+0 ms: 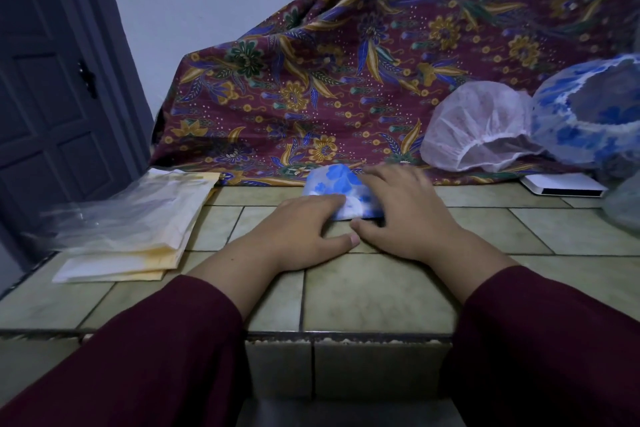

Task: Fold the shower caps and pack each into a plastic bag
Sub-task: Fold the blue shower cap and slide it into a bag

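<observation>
A folded shower cap [333, 180], white with blue flowers, lies on the tiled counter [374, 288] near the back. My left hand [308, 229] rests flat across its near left part. My right hand [405, 215] presses flat on its right side, fingers straight. The two thumbs meet on the tile in front of the cap. A pile of clear plastic bags [114, 218] lies at the left on yellowish sheets [138, 260]. At the right stand a puffed pink-white cap [481, 128] and a blue-flowered cap [588, 107].
A maroon floral cloth [346, 62] drapes over something behind the counter. A flat white box [564, 184] lies at the back right, and a grey-blue plastic thing [623, 208] sits at the right edge. A grey door [52, 80] stands at the left.
</observation>
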